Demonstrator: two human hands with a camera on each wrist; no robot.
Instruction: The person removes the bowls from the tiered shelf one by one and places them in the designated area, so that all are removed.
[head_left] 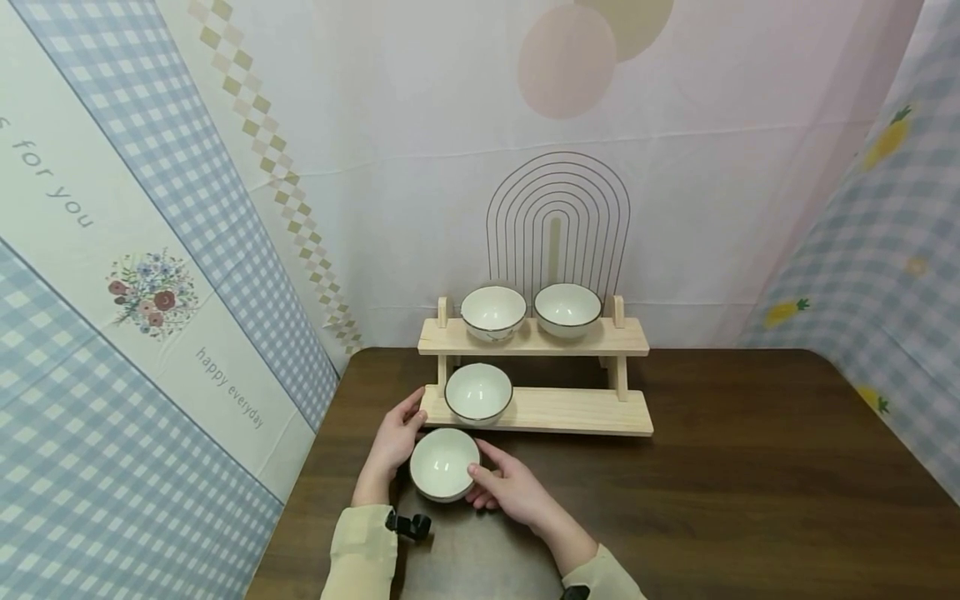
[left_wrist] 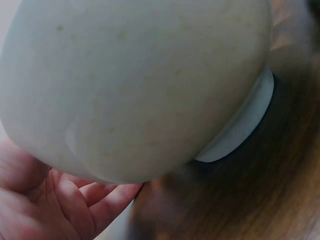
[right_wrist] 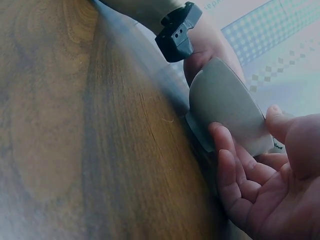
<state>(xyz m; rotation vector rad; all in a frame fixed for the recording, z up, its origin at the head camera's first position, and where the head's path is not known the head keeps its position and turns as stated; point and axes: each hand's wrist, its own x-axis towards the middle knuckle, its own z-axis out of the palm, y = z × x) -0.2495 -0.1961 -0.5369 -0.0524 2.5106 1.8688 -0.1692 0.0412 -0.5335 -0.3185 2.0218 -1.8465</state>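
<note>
Rack holds three bowls; right hand grips front bowl, left hand's grip unclear.

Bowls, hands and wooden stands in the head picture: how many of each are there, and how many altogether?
Bowls: 4
Hands: 2 (left hand, right hand)
Wooden stand: 1
Total: 7

Right hand, fingers touching pale bowl, thumb at rim, black wrist device, wooden tabletop
</note>
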